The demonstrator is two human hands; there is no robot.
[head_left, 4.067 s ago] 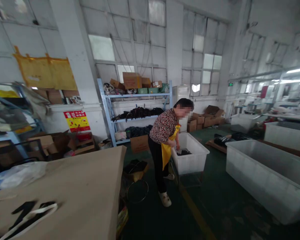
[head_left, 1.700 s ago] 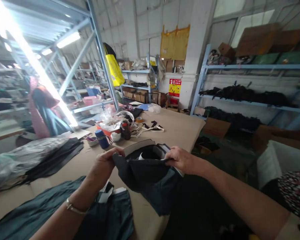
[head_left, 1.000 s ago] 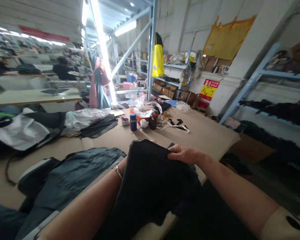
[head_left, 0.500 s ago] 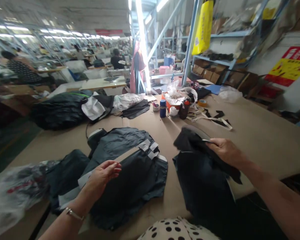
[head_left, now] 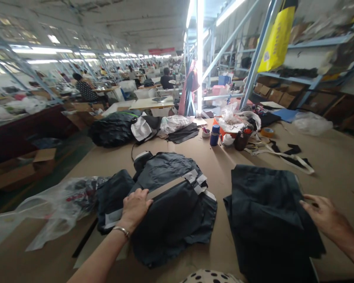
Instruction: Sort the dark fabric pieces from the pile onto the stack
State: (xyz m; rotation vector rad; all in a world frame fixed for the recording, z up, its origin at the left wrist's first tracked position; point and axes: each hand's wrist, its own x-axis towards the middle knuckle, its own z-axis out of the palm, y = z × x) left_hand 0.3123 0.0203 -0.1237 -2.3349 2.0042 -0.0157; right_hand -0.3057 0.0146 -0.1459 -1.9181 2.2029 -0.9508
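My left hand (head_left: 136,209) lies on a heap of dark grey-green fabric pieces (head_left: 171,220), fingers touching the lower end of a flat tan strip (head_left: 166,188). Small white paper tags (head_left: 195,181) sit by the strip's upper end. My right hand (head_left: 327,218) is at the right edge of a second stack of dark fabric (head_left: 262,212), which lies spread on the table. Its fingers are apart, with the tips by the fabric's edge.
A clear plastic bag (head_left: 67,200) lies on the left of the tan table (head_left: 218,165). Further back are a dark bundle (head_left: 112,127), a blue bottle (head_left: 214,135), a brown bottle (head_left: 243,137), tape (head_left: 267,132) and loose straps (head_left: 286,155). Several people sit in the background.
The dark piece my right hand held up, folded over, now lies flat on the right stack. My left hand has come down onto the left heap. The view has swung left.
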